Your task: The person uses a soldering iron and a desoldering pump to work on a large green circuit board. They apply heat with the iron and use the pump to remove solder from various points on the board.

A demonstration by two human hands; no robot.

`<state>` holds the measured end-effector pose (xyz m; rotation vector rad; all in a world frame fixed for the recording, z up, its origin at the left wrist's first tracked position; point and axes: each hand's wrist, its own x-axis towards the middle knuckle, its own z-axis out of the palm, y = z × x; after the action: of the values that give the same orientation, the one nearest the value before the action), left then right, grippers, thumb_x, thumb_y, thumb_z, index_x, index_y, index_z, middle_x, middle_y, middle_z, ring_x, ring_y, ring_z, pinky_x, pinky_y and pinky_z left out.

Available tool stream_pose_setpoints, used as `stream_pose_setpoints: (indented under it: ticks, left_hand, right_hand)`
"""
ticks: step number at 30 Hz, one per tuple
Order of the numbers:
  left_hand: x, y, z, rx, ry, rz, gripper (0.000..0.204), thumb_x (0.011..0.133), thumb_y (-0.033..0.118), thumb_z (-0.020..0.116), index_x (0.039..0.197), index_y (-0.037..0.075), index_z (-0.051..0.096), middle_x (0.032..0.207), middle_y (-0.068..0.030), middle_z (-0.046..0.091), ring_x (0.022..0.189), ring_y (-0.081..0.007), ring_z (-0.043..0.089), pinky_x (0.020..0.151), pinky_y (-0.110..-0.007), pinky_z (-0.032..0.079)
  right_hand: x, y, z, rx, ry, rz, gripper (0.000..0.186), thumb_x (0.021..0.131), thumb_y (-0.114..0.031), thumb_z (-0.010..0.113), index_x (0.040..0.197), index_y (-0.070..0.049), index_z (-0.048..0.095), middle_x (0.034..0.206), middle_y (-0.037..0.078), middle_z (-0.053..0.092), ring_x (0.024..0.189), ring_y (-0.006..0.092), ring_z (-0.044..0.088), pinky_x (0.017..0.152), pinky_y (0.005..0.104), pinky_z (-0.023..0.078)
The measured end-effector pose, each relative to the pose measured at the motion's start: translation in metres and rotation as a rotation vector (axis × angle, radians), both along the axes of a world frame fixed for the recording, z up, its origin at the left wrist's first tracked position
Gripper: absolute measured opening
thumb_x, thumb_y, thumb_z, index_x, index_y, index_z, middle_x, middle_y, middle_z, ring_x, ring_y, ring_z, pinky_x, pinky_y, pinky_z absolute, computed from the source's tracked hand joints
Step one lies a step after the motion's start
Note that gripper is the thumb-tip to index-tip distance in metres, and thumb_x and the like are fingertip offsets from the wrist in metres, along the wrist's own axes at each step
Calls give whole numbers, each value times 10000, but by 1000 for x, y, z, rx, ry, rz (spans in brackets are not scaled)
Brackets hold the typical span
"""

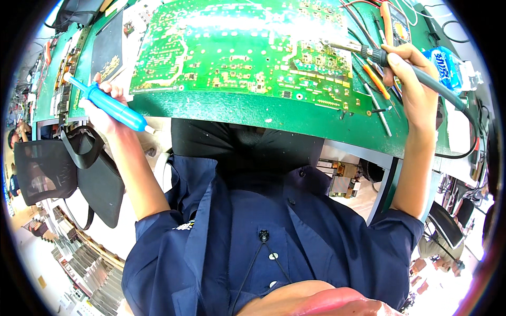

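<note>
A large green circuit board (216, 63) lies on the green mat (253, 114) on the bench, with glare across its upper part. My left hand (105, 108) grips a blue desoldering pump (118, 110) left of the board, its white nozzle pointing up and left. My right hand (408, 71) holds a soldering iron (371, 52) with a thick dark cable. The iron's tip is over the board's upper right; whether it touches cannot be told. Beside the board's right edge lie an orange-handled tool (378, 81) and slim metal tools (375, 110).
An orange multimeter (395, 29), red and black leads, and a blue package (445, 68) sit at right. A black pad (105, 52) and a long board (68, 63) lie at left. Below them stands a black chair (45, 171). Other people (18, 134) appear at both rims.
</note>
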<state>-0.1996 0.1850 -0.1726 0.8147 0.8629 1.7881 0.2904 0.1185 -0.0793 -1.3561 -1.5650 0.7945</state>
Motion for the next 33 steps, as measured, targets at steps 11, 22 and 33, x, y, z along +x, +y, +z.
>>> stream_pose_setpoints:
  ticks: [11, 22, 33]
  left_hand:
    - [-3, -4, 0, 45, -5, 52, 593, 923, 490, 237, 1095, -38, 444, 693, -60, 445, 576, -172, 399, 543, -298, 346]
    - [102, -37, 129, 296, -463, -336, 441, 633, 191, 648, 883, -35, 364, 813, -122, 374, 763, -235, 417, 807, -404, 317]
    - [240, 2, 122, 341, -311, -310, 301, 880, 346, 518, 742, 90, 440, 679, -50, 477, 664, -182, 473, 683, -319, 398]
  right_hand:
    - [-1, -1, 0, -7, 2, -4, 223, 823, -123, 551, 930, 66, 603, 588, 29, 532, 548, 66, 494, 535, 188, 379]
    - [5, 1, -3, -15, 53, 16, 227, 829, -133, 546, 927, 62, 607, 594, 29, 539, 556, 70, 495, 534, 195, 390]
    - [10, 3, -3, -35, -13, 60, 226, 862, -131, 523, 963, 58, 597, 604, 25, 526, 565, 62, 461, 557, 182, 366]
